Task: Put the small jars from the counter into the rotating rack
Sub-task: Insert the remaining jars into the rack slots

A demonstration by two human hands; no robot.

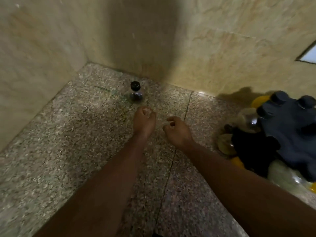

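— From the head view, how far along are we?

— Nearly through, we judge. Only one small jar (136,91) stands loose on the speckled counter (68,151), upright with a black cap, back near the corner where the tiled wall (205,48) meets the stone. We see no other loose jar on the bare counter.

— And the rack?

— The rotating rack (290,130) sits at the right edge, dark blue-grey, with several capped jars already seated in it and rounded yellowish and clear shapes around its lower part. It is blurred and partly cut off, so we cannot count the filled slots or tell whether a free one faces us.

— What are our hands doing?

— Our left hand (144,122) reaches toward the jar, fingers bunched together, tips just short of it and not touching; it holds nothing. Our right hand (179,132) hovers beside it over the counter, fingers loosely curled, also without anything in it, well apart from the rack.

— So what is left?

— As we read it: close on that last jar, carry it right across the counter, and drop it into an open slot, turning the rack if none is facing us
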